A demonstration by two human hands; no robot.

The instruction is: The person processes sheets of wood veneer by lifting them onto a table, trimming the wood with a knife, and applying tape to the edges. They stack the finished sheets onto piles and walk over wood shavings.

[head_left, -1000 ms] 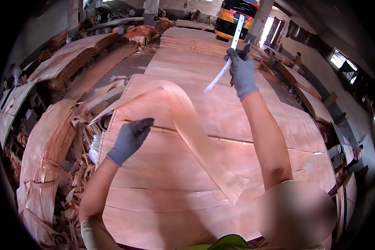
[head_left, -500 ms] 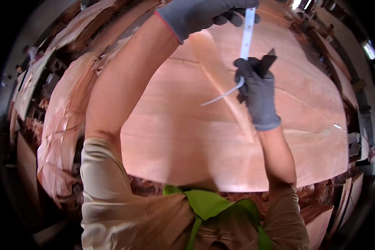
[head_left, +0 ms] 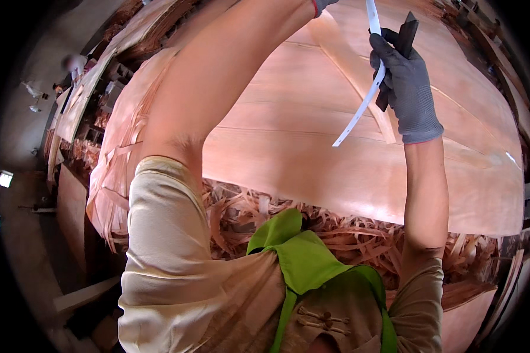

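- At the far left, well apart from the work, a co-worker (head_left: 77,66) in a pale top was visible beside stacked boards.
- Nearer, on the left, a veneer stack (head_left: 113,176) had ragged, layered edges.
- The left hand (head_left: 324,4) showed only its grey glove's cuff at the far edge of view; whether its fingers were spread or gripping could not be told.
- A broad veneer sheet (head_left: 318,167) lay under both arms, with veneer shreds (head_left: 353,242) along its near side.
- On it, a loose veneer ribbon (head_left: 348,67) ran from far left to near right, narrowing at its near end.
- Above the sheet, the white strip (head_left: 361,112) bore small dark marks, too small to read. Its long axis ran far to near, bowing rightward, its near end pointing near and left.
- The gloved right hand (head_left: 407,79) was closed around the white strip and a flat black tool (head_left: 407,35), whose pointed end faced far and slightly right.
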